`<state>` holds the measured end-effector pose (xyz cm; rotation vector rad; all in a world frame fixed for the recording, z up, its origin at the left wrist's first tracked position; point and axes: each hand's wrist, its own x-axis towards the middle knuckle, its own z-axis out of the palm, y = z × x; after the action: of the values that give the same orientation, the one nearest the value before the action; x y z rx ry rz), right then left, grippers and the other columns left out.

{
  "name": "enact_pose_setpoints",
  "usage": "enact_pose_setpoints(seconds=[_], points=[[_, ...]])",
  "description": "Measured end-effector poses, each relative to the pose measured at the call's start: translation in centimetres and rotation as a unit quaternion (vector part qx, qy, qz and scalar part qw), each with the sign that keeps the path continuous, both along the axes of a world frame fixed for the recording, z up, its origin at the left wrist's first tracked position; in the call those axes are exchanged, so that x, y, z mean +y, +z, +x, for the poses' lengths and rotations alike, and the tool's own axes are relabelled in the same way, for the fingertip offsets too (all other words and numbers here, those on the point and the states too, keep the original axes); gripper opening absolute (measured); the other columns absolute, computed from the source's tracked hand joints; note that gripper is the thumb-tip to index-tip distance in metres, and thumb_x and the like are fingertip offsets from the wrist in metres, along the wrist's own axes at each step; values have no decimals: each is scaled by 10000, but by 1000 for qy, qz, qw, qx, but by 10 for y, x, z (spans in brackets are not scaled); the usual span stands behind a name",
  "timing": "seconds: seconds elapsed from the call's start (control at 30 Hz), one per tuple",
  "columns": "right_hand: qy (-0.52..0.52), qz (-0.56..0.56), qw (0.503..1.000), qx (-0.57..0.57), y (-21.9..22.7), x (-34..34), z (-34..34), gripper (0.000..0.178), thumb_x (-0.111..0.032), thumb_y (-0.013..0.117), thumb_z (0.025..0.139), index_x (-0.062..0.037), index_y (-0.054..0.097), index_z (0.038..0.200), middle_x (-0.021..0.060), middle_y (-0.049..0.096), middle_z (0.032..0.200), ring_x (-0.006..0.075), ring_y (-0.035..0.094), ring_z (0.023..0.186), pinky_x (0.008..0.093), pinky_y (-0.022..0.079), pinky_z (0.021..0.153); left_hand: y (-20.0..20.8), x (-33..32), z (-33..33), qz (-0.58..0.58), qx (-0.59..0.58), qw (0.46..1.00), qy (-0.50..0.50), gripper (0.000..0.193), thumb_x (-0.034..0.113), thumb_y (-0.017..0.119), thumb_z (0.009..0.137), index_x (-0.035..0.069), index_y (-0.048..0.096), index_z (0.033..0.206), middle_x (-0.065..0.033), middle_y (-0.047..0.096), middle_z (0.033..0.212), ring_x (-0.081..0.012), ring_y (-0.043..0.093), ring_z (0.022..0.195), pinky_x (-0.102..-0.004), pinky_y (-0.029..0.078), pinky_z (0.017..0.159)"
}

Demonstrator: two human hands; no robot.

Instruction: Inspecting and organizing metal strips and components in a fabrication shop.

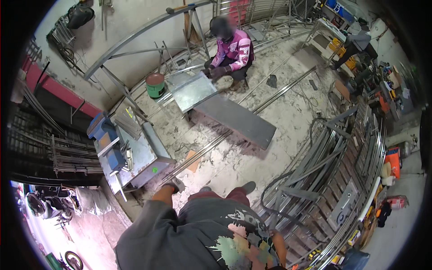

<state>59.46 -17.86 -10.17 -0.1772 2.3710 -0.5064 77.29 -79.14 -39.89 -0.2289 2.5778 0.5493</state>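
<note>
My left hand [178, 185], in what looks like a pale grey glove, hangs by my left side. In the picture it lies against the near end of the long thin metal tubes [202, 150]. Its fingers are too small to make out, so whether it touches or grips them I cannot tell. Of my right arm [279, 247] only a part shows beside my dark shirt; the hand is out of sight. Ahead stands a low dark bench [238, 119], with a shiny sheet-metal piece [193, 92] at its far left end. A crouching person [231, 49] has dark-gloved hands at that piece.
On my left, a metal worktable [146, 168] carries a blue vise [102, 127] and metal offcuts. A green bucket [155, 87] stands beyond. Metal bars [315, 166] are piled on my right, with a dark cable [265, 193]. Another person [357, 45] bends at the far right.
</note>
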Motion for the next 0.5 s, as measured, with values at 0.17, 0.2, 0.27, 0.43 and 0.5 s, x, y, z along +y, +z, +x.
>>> enact_pose_setpoints(seconds=[0.17, 0.2, 0.27, 0.43, 0.5], points=[[28, 29, 999, -4, -11, 18, -91, 485, -264, 781, 765, 3, 646, 1147, 262, 686, 1073, 420, 669, 1005, 457, 536, 859, 27, 28, 23, 14, -375, 925, 51, 542, 584, 518, 946, 124, 709, 1160, -67, 708, 1090, -175, 643, 941, -350, 518, 853], [32, 35, 999, -18, 6, 13, -116, 503, -282, 782, 767, 6, 643, 1155, 263, 683, 1083, 421, 665, 1016, 453, 534, 872, 69, 62, -32, 86, -449, 878, 140, 665, 552, 494, 915, 53, 598, 1342, -118, 553, 1435, -255, 528, 1310, -395, 390, 1100], [81, 8, 996, -28, 5, 18, -149, 530, -298, 775, 784, 8, 631, 1192, 259, 677, 1119, 419, 651, 1062, 450, 521, 916, 55, 52, -38, 26, -299, 952, 56, 627, 532, 426, 947, 65, 610, 1323, -161, 536, 1437, -289, 506, 1338, -388, 387, 1098], [76, 84, 992, -54, 46, 18, -209, 543, -290, 753, 822, 10, 602, 1248, 277, 640, 1201, 414, 614, 1148, 450, 486, 982, 207, 117, -223, 85, -134, 980, 123, 501, 404, 417, 925, 13, 715, 1018, -245, 677, 1104, -416, 622, 1073, -472, 472, 925], [74, 75, 994, -35, 43, 23, -227, 560, -306, 754, 824, 5, 596, 1262, 276, 631, 1223, 420, 607, 1159, 458, 479, 995, 228, 130, -256, 131, -110, 973, 155, 478, 406, 449, 908, 13, 706, 997, -241, 686, 1072, -403, 642, 1021, -460, 483, 907]])
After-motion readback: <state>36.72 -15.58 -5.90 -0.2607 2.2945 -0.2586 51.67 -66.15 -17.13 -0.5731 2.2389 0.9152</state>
